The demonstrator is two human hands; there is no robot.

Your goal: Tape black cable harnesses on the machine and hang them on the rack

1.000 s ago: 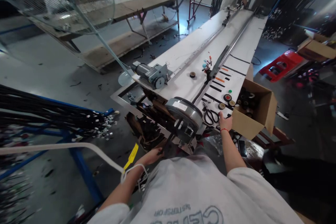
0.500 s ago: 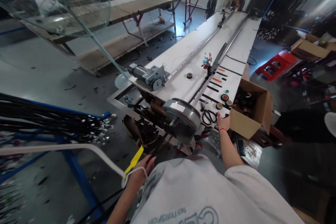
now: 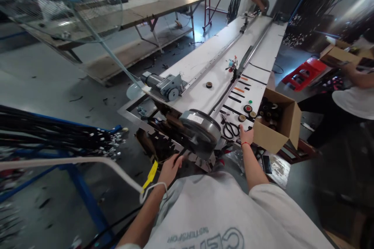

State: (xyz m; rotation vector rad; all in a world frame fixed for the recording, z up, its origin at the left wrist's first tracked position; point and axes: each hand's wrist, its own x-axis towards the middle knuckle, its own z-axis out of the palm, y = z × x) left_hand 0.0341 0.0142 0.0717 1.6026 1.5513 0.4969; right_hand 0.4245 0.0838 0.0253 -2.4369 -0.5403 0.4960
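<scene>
I have the left hand (image 3: pixel 172 168) curled round a slim dark strip (image 3: pixel 183 151), near the round grey drum (image 3: pixel 200 130), off the smooth white counter (image 3: pixel 194 103); right hand (image 3: pixel 247 136) at its edge, grip unclear, little room between scissors (image 3: pixel 230 128) and cardboard box (image 3: pixel 271 140)

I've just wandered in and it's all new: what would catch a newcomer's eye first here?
Probably the long white table running away up the middle, with a big grey wheel at its near end. After that, likely the bright red stool off to the right, and the yellow tag low in the picture, left of centre.
</scene>
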